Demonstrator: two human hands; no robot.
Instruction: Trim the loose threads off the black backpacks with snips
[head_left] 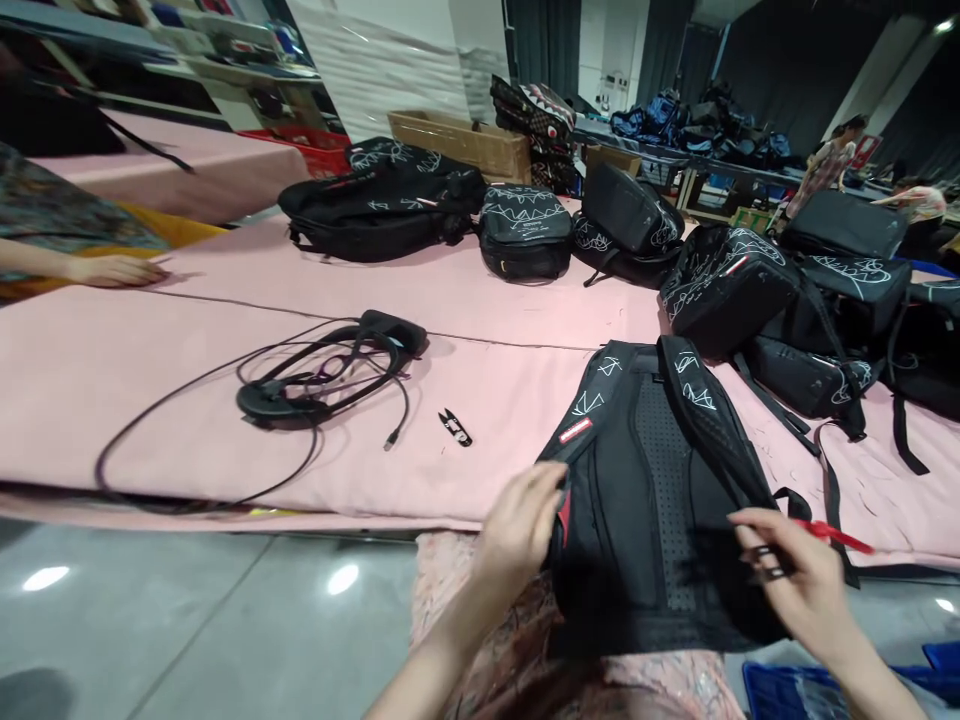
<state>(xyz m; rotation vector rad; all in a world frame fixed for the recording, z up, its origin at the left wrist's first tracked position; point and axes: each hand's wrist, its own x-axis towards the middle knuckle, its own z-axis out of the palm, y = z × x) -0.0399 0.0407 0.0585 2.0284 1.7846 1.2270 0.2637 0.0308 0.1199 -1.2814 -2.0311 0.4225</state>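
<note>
Between the two hands lies a black backpack (pixel 679 480), its back panel facing up, its shoulder straps pointing away from them and its lower end reaching past the near edge of the pink table (pixel 517 395) towards the lap. The left hand (pixel 525 515) rests with bent fingers against the bag's left side, next to a bit of red; whether it pinches the fabric I cannot tell. The right hand (pixel 795 570) is curled at the opposite side, thumb and forefinger close together by the edge, with dark rings about the fingers and a red strip (pixel 832 533) sticking out beyond it; what exactly it grasps is unclear.

With so much of the bag over the edge, it could slide down into the lap or to the floor if both hands slacken at once. Just beyond the right hand, loose webbing (pixel 832 490) trails near the pile of patterned bags (pixel 810 310); a sharp pull could tangle it there and drag a neighbour along. Out to the left of the left hand lie small snips (pixel 455 428), bare-tipped, which could prick a finger or nick cloth if that hand sweeps across blindly. Farther left, the headset (pixel 330 372) trails a cable (pixel 135 420) looping to the table's near edge, where a passing sleeve could snag it and pull the headset off.
</note>
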